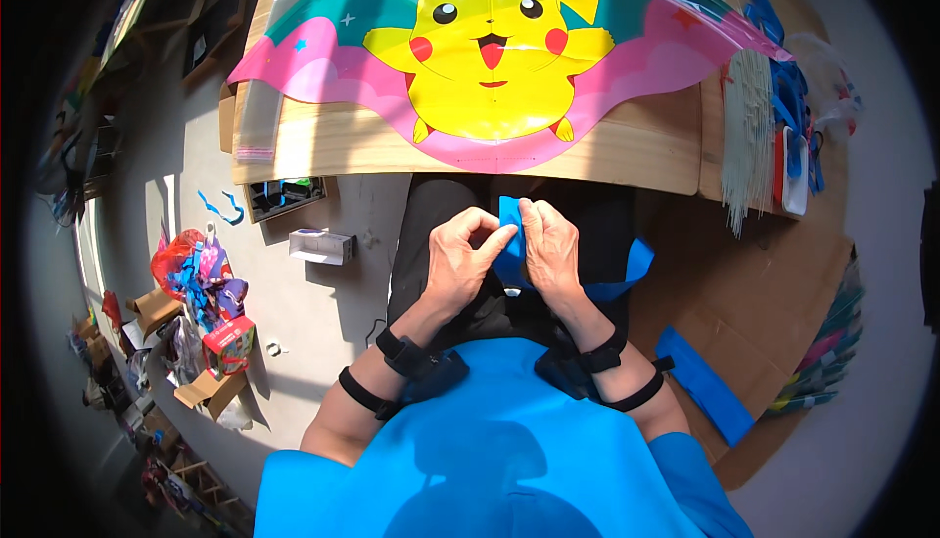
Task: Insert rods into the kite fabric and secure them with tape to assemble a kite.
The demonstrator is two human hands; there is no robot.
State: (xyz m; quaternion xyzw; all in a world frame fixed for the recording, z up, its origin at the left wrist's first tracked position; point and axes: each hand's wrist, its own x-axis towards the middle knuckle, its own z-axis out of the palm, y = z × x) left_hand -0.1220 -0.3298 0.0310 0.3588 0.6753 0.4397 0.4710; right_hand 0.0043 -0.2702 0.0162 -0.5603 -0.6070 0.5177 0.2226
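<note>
A blue strip, which looks like thin fabric or plastic film, is held above my lap. Its top edge stands upright between my hands, and a loose length loops out to the right past my wrist. My left hand pinches the strip's left side between thumb and index finger. Close beside it, my right hand grips the strip with the thumb on top; its other fingers are partly hidden. Just beyond my hands, a kite sheet printed with a yellow cartoon figure lies on the wooden table.
Thin white rods hang over the table's right edge, beside a red-and-white box. A folded blue piece lies on cardboard at the right. Leftward on the floor are a small white box and a pile of colourful bags.
</note>
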